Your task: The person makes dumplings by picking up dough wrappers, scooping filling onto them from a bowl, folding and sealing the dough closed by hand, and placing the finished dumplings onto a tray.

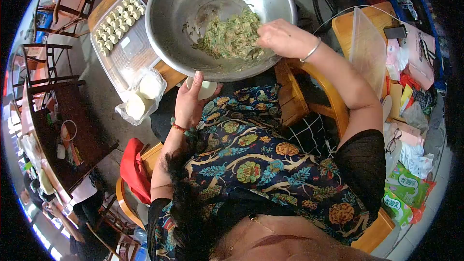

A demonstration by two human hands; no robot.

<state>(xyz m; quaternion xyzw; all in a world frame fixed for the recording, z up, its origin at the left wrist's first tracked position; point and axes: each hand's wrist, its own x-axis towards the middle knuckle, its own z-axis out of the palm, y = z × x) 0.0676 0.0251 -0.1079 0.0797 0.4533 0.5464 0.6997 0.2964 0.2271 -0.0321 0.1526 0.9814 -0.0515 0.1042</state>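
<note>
A large metal bowl [169, 29] holds a mound of green and brown chopped filling [227, 36]. At the filling's right edge is my right hand [280, 38], its fingers closed; what they hold is hidden. Below the bowl's near rim, my left hand [192, 97] holds a round white dough wrapper [208, 90] on its palm, the thumb over it. Rows of folded dumplings [116, 25] lie in a clear plastic tray [108, 70] left of the bowl. An open plastic bag [157, 83] with stacked white wrappers [137, 104] sits at the tray's near end.
Wooden chairs [79, 5] stand at the left, with a dark table [72, 130] below them. A clear plastic lid [367, 46] leans at the right, near boxes and green packets [406, 186]. Red cloth [135, 169] hangs on a chair at the lower left. Another person's arm shows lower left.
</note>
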